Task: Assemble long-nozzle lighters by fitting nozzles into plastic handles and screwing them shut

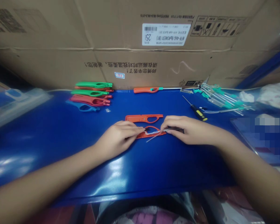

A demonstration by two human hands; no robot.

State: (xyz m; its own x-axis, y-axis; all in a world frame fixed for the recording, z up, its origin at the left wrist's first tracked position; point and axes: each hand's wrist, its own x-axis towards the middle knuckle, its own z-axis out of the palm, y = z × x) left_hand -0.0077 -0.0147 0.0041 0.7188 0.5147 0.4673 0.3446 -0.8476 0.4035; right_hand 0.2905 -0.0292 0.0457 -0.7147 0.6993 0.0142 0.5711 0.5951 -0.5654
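Note:
On the blue table lies an orange lighter half-shell (141,136), with white wires (151,133) running across its trigger loop. My left hand (119,137) presses its fingertips together at the shell's left part, on a small dark piece (146,128). My right hand (182,129) pinches a thin metal rod at the shell's right end. A thin clear strip (152,138) sticks out below the right fingers. Just beyond both hands lies a second orange half-shell (143,118), apart from them. My fingers hide parts of the near shell.
Green, red and blue lighter shells (91,93) are stacked at the back left, beside small white bits (107,110). An assembled orange lighter (146,90) lies along the cardboard wall (121,37). At the right are a screwdriver (198,112) and a pile of metal tubes with teal parts (220,96).

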